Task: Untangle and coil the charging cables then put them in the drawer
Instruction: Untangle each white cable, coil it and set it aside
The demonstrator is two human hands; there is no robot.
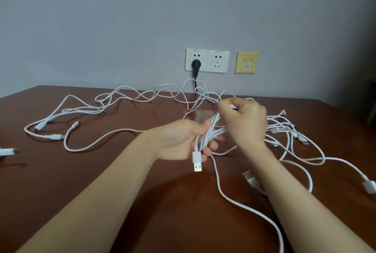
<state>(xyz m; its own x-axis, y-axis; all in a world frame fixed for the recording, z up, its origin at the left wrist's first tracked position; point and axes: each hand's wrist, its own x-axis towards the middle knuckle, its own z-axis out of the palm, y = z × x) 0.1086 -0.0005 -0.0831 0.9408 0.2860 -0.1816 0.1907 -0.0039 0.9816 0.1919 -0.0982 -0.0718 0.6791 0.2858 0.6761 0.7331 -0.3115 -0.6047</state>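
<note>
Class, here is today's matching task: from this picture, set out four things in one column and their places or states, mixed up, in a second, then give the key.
Things:
1 black plug
2 yellow wall plate
3 white USB plug
4 right hand

Places or states:
a hangs below the left hand
b in the left socket
c grips the cable bundle
d on the wall, right of the empty socket

Pairs: 1-b, 2-d, 3-a, 4-c
</note>
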